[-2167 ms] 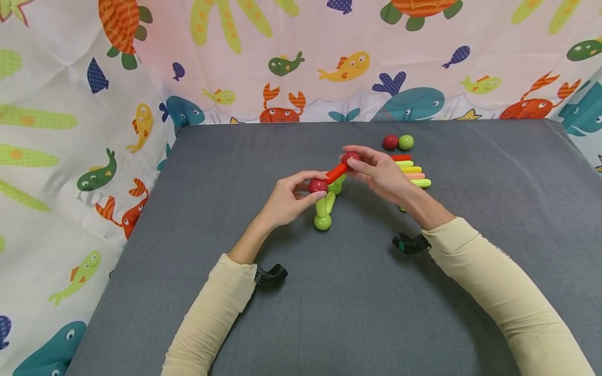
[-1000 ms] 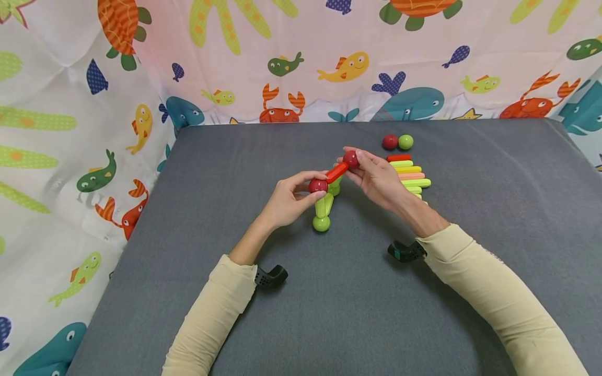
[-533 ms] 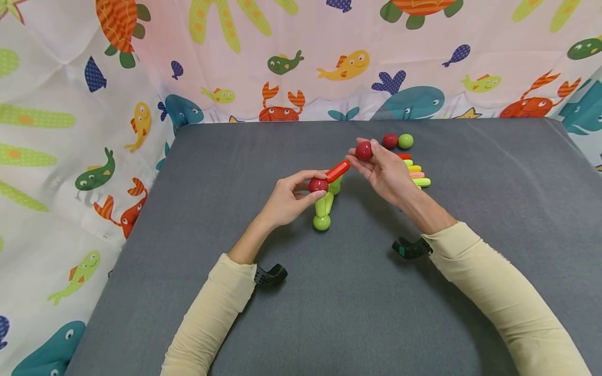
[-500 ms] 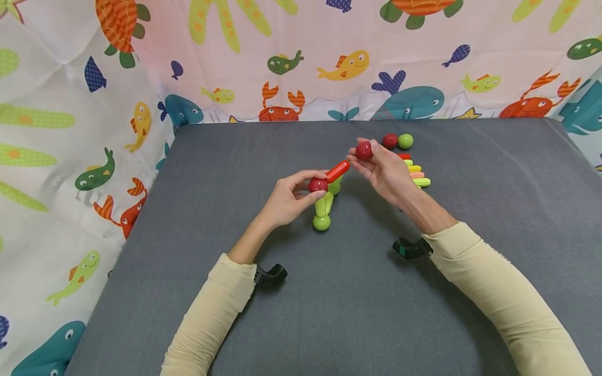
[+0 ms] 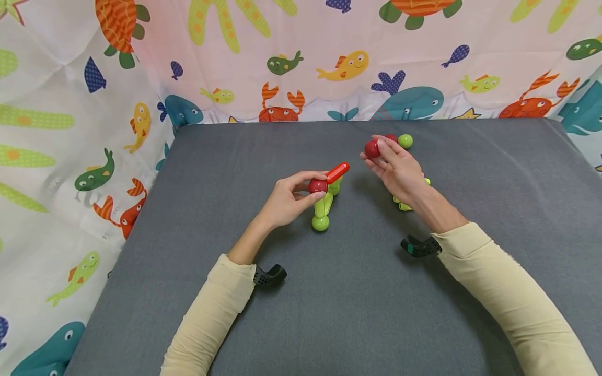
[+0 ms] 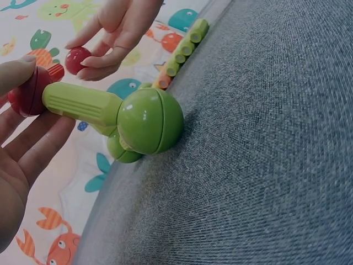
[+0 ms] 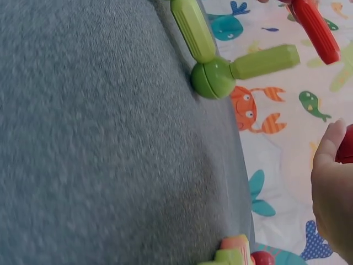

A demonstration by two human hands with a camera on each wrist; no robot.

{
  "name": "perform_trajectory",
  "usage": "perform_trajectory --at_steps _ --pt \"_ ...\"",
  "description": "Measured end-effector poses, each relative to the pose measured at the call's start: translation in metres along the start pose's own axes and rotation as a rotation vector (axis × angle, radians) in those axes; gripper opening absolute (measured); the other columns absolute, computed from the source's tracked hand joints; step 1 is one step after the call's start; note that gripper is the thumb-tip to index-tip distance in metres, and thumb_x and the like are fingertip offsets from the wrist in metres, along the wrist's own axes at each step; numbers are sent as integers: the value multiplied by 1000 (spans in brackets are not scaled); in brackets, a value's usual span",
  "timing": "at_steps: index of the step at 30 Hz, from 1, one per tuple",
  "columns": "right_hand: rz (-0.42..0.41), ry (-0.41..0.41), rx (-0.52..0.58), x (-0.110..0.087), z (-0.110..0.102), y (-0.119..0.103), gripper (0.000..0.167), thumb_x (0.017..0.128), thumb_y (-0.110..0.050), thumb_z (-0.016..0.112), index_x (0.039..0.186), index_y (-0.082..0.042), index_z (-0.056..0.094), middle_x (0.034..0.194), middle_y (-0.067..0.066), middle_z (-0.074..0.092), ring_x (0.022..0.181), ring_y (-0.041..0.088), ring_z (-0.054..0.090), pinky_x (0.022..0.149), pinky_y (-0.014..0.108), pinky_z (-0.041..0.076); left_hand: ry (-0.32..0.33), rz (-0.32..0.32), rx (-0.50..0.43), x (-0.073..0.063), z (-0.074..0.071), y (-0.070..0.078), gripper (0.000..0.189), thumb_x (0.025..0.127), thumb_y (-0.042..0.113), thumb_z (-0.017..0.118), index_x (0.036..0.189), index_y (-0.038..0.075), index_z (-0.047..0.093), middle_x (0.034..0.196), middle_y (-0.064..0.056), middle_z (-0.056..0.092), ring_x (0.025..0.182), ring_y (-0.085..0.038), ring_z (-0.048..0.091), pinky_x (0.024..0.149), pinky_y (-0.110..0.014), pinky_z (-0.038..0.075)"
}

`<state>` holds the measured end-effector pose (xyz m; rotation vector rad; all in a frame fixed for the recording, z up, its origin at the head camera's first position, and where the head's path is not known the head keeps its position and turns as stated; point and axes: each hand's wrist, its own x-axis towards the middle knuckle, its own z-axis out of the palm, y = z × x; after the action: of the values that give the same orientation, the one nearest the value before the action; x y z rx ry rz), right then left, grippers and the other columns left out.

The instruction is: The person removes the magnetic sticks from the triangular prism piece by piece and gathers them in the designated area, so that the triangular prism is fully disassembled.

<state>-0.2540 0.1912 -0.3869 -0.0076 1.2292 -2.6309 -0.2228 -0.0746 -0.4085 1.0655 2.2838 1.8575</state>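
My left hand (image 5: 287, 201) pinches a dark red ball (image 5: 317, 185) between thumb and fingers. From that ball a red rod (image 5: 338, 172) sticks out to the upper right, its far end free. Below is a construction of green rods (image 6: 83, 102) and green balls (image 6: 150, 121) standing on the table; one rod rises to the held ball. Another green rod (image 7: 265, 62) stands up from a second green ball (image 7: 212, 80) with a free end. My right hand (image 5: 400, 167) holds another red ball (image 5: 372, 149) in its fingertips, apart from the red rod.
A loose green ball (image 5: 405, 141) and a partly hidden red ball (image 5: 391, 138) lie at the back of the grey table (image 5: 301, 313). Several coloured rods (image 6: 183, 52) lie in a row, mostly hidden behind my right hand in the head view. A sea-animal curtain (image 5: 315, 31) surrounds the table.
My right hand has drawn its red ball off the end of the red rod and moved right and slightly back with it. My left hand has stayed in place.
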Motion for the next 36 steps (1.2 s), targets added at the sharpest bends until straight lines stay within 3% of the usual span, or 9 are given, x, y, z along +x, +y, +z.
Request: perform_trajectory --at_steps 6,10,16,24,28,36 --pt "34 41 -39 -1 -10 -9 24 94 -21 60 114 -9 62 112 7 55 95 20 59 78 23 49 -4 -5 6 0 -1 1 31 87 2 68 118 3 61 128 -6 59 91 -18 65 68 -32 53" --pt "22 96 -8 1 -15 -15 19 93 -19 62 108 -7 61 103 7 61 90 20 61 75 24 50 -2 -12 5 1 -1 2 31 87 3 68 118 3 62 128 -6 60 91 -19 65 68 -31 52" --pt "-23 233 10 8 -22 -23 24 88 -18 67 108 -8 60 111 7 56 89 20 62 76 23 51 2 -22 -4 -1 -1 2 32 87 3 69 118 4 62 128 -7 60 91 -20 65 67 -31 52" --pt "-22 352 63 17 -36 -36 32 82 -16 72 110 -7 58 106 5 61 96 19 59 77 24 52 4 -23 3 -1 -1 2 32 87 3 69 118 3 62 127 -7 60 91 -19 65 71 -33 54" --pt "-33 411 43 21 -43 -41 35 81 -18 74 111 -8 60 104 6 62 95 20 60 73 23 52 5 -25 11 -1 -2 2 31 87 4 69 118 3 62 126 -7 60 91 -18 65 72 -34 54" --pt "-43 524 -37 34 -67 -57 38 79 -21 75 113 -12 61 120 4 54 101 17 57 71 21 52 5 -36 23 -1 -3 1 32 87 5 69 118 4 62 124 -7 61 92 -19 65 71 -33 55"
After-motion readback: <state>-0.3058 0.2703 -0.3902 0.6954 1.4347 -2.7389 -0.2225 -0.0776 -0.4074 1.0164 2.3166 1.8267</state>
